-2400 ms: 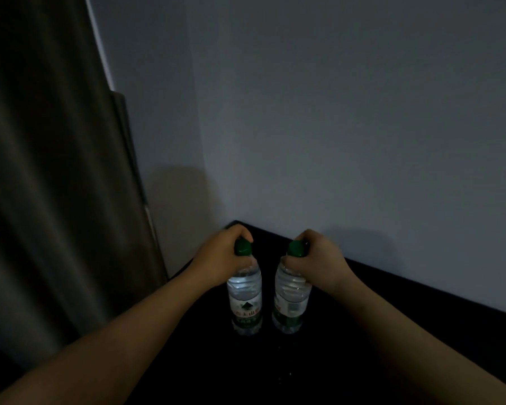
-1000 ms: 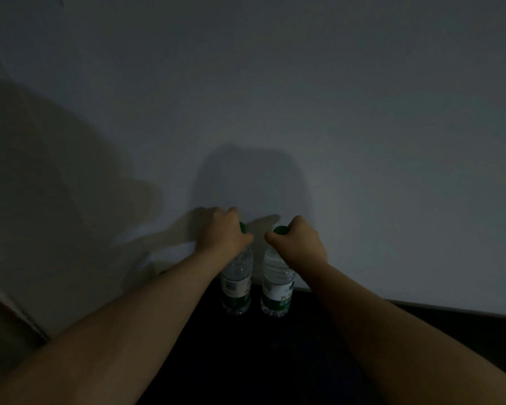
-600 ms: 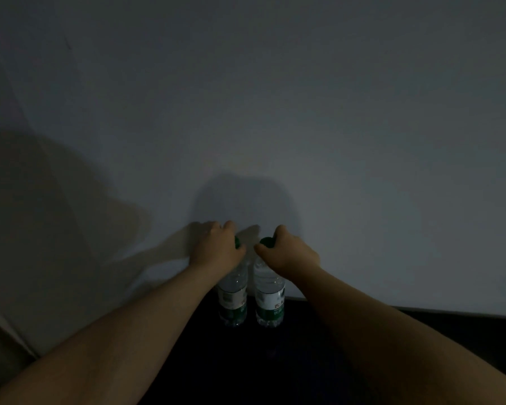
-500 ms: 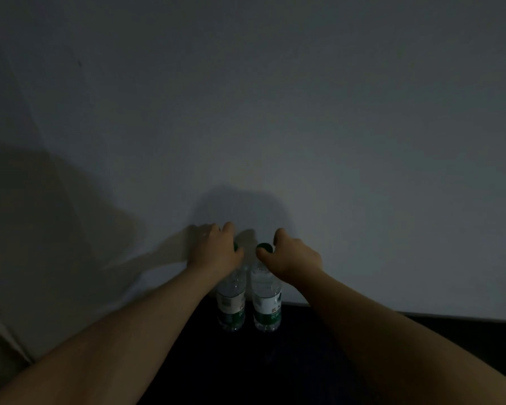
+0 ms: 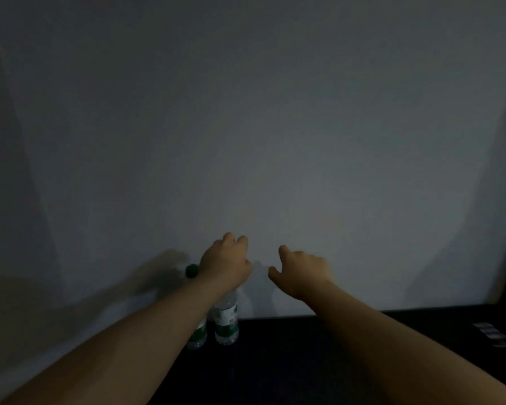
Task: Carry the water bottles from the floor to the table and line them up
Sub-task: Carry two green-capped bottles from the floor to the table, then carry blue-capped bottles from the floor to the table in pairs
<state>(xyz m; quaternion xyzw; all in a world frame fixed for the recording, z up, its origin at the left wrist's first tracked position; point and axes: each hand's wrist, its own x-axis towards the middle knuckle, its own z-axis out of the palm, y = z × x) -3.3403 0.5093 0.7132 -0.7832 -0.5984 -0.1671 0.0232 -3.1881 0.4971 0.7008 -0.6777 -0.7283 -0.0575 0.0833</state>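
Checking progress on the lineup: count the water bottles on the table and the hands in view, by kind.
Water bottles: 2 (left bottle, right bottle)
Hands: 2 (left hand, right hand)
Total: 4

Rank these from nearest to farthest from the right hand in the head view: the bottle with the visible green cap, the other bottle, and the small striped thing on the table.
1. The other bottle: just left of the right hand and lower.
2. The bottle with the green cap: further left, beside the first one.
3. The striped thing: far off on the right side.
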